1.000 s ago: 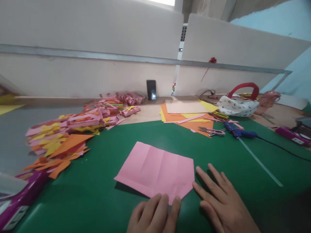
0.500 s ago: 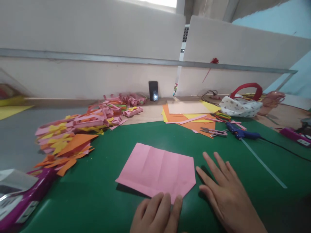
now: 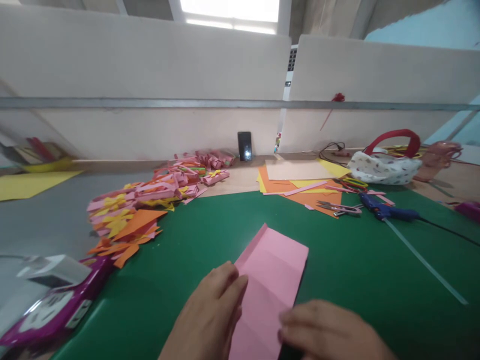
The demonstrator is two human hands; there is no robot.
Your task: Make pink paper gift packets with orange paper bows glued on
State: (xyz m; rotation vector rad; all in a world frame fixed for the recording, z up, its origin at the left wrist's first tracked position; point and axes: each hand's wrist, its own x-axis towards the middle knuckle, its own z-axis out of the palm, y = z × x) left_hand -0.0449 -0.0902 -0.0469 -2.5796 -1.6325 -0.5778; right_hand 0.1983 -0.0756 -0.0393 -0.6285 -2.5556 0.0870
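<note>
Green worktop [image 3: 195, 225] lies beneath folded pink paper [image 3: 272, 265] at near centre; at near left, a purple device [image 3: 56, 312] bears markings too blurred to read. The left hand [image 3: 212, 310] angles over the paper's left edge, the blurred right hand [image 3: 330, 327] curls at its right; whether either grip is closed cannot be told.

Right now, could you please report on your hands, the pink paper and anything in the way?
Left hand at pink paper, left edge; right hand at its right edge, grip unclear. Paper creased. Glue gun off right, out of the way.
</note>
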